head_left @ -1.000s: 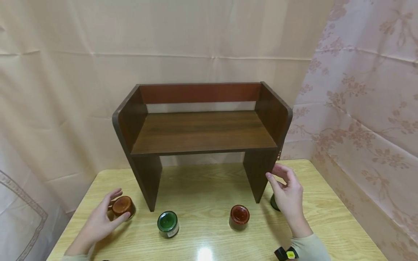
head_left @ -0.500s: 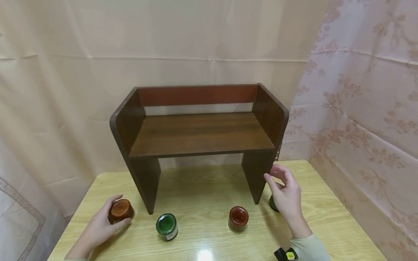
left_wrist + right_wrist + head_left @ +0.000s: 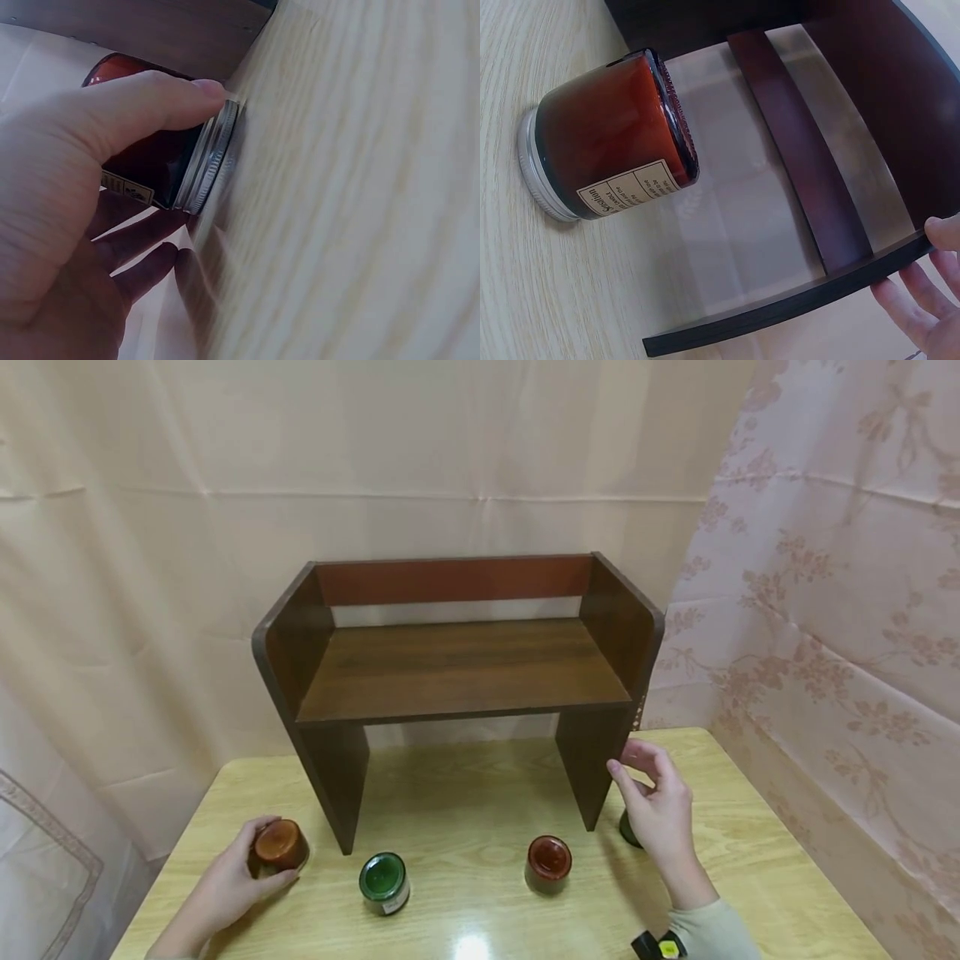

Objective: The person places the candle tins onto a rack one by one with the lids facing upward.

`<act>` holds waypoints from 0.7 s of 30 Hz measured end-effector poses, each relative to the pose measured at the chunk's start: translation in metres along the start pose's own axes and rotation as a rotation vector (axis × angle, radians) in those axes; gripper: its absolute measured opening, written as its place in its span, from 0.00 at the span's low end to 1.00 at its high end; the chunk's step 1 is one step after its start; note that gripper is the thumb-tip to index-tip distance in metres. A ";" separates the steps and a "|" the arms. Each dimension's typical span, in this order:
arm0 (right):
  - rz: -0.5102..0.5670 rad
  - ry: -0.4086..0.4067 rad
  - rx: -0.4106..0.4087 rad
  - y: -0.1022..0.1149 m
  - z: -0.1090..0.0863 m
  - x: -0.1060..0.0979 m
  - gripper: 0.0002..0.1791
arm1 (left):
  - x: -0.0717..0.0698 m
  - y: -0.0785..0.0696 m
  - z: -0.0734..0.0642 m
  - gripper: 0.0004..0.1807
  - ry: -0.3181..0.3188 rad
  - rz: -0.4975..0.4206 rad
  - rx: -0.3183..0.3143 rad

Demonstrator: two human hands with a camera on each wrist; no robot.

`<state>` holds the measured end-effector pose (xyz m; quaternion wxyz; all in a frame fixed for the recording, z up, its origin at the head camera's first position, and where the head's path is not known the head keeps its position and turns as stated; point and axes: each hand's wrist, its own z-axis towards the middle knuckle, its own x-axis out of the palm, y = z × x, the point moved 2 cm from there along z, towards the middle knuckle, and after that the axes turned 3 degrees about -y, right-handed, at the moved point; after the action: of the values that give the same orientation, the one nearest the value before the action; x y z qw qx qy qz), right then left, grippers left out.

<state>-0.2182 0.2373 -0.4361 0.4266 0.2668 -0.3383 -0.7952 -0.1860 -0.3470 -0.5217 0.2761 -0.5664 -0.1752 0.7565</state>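
An orange-brown glass candle jar (image 3: 281, 843) stands upside down on its silver lid (image 3: 211, 157) at the table's left. My left hand (image 3: 225, 883) grips it, thumb on the near side and fingers round the far side. A dark brown wooden desk shelf (image 3: 465, 668) stands in the middle of the table. With thumb and fingers on opposite faces, my right hand (image 3: 662, 814) pinches the front edge of its right side panel (image 3: 817, 296). A red-brown candle jar (image 3: 611, 127), also lid down with a cream label, stands in front of that panel.
Left of centre, in front of the shelf, is a green glass jar (image 3: 384, 878). Another dark green jar (image 3: 628, 829) is partly hidden behind my right hand. A beige curtain (image 3: 480, 452) hangs behind the wooden table (image 3: 450, 802), and a flowered one (image 3: 847, 610) on the right.
My left hand has drawn its spread fingers in against the orange-brown jar. The head view has shifted slightly; my right hand keeps its hold on the shelf panel.
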 end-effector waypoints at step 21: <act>-0.013 -0.016 -0.045 -0.001 0.000 0.000 0.20 | -0.001 -0.005 0.002 0.44 0.056 -0.033 -0.108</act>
<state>-0.2186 0.2372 -0.4368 0.4247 0.2531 -0.3220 -0.8074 -0.1866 -0.3433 -0.5179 0.2624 -0.5986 -0.2171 0.7251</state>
